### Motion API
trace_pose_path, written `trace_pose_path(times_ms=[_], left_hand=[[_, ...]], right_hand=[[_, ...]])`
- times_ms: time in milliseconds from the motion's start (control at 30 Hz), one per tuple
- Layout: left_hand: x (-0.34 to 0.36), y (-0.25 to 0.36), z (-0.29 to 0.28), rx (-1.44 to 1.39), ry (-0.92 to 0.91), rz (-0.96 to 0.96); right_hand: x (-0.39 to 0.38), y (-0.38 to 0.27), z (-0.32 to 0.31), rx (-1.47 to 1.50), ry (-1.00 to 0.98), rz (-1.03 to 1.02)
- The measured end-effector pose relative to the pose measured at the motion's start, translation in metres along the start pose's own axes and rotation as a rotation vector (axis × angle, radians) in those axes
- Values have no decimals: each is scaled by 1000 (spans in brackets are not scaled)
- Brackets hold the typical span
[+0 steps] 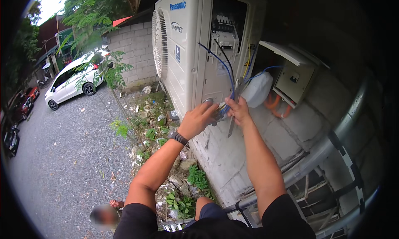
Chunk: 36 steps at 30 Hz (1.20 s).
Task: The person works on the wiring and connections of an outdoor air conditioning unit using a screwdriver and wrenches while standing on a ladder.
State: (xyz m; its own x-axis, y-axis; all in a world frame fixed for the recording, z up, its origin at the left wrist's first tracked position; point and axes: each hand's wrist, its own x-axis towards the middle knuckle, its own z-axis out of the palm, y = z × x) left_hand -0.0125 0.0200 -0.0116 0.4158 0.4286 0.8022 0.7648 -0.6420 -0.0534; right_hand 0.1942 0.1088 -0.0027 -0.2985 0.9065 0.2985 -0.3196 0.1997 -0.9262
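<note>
Centrally in the frame, a person's half-curled left hand (199, 117) meets a blue-and-yellow wire bundle (224, 110), its hold unclear. The right hand (239, 109) pinches the bundle.

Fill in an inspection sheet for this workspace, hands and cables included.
Surface: concrete ledge, stained.
Job's things: white unit, wiring bay open; metal strip.
Clutter: rubble and litter beside the ledge.
Hands: left hand curled at the wires, grip partly hidden; right hand closed on the metal strip.
Cables: wires blue, black and yellow, one blue end free; orange conduit.
Surroundings: open box, white car on gravel, a person below.
</note>
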Motion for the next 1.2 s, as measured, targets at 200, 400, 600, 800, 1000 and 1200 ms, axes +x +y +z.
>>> trace_pose_path(times_ms=[200, 400, 600, 800, 1000, 1200], left_hand=[[6, -27, -12, -60, -59, -30], [12, 3, -15, 27, -25, -67], [3, -15, -12, 56, -109, 50], [0, -3, 4, 71, -61, -39], [-11, -12, 10, 167, -74, 79], [2, 8, -1, 75, -131, -124]], right_hand=[[3, 1, 4, -21, -22, -22], [2, 3, -1, -27, -25, -3], [3, 3, -1, -11, -17, 2], [0, 3, 1, -30, -22, -5], [-2, -1, 13, -24, 12, -17], [-20, -11, 25, -239, -10, -81]])
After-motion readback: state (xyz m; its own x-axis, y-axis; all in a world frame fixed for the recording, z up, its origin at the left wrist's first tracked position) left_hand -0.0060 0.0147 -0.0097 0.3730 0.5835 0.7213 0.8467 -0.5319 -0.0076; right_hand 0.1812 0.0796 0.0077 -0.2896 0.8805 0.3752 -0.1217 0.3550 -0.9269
